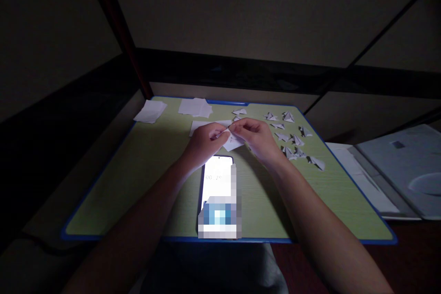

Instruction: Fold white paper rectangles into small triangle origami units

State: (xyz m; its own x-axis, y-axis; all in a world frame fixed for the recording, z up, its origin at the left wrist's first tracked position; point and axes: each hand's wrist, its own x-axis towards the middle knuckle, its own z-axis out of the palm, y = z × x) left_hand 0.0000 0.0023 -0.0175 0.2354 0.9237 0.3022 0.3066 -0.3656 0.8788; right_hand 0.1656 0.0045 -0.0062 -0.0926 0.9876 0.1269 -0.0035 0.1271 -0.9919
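Note:
My left hand [207,142] and my right hand [255,134] meet over the middle of the table, thumbs and fingers pinched together. Between them is a small white sheet of paper [234,143], one pointed corner hanging below the fingers; its upper part is mostly hidden. Behind my left hand, another white sheet [197,126] lies flat on the table. Small folded white paper pieces [282,137], several of them pointed, are scattered to the right of my right hand. A lit phone [217,167] lies just below my hands, showing digits on a white screen.
The green tabletop [138,183] has a blue rim. Along its far left side lie a stack of white paper [150,111] and a second paper stack [195,107]. Beyond the right edge is a pale, flat box-like object [403,170]. Dark walls stand close behind and to the left.

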